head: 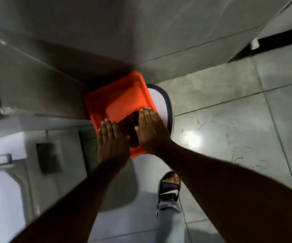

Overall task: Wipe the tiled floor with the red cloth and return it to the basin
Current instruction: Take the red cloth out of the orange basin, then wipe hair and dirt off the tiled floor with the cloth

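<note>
An orange square basin (117, 95) stands on the grey tiled floor (229, 123) in a wall corner. Inside it, near the front rim, lies a dark red cloth (130, 128), mostly in shadow. My left hand (111, 142) hovers flat over the basin's front left rim, fingers stretched and apart. My right hand (151, 128) is spread flat over the basin's front right side, beside the cloth. Neither hand holds anything.
A white round object with a dark rim (164, 104) sits on the floor right behind the basin. Grey tiled walls meet at the corner above it. A white fixture (3, 186) is at the left. My foot in a dark sandal (169, 186) stands on the floor below the basin.
</note>
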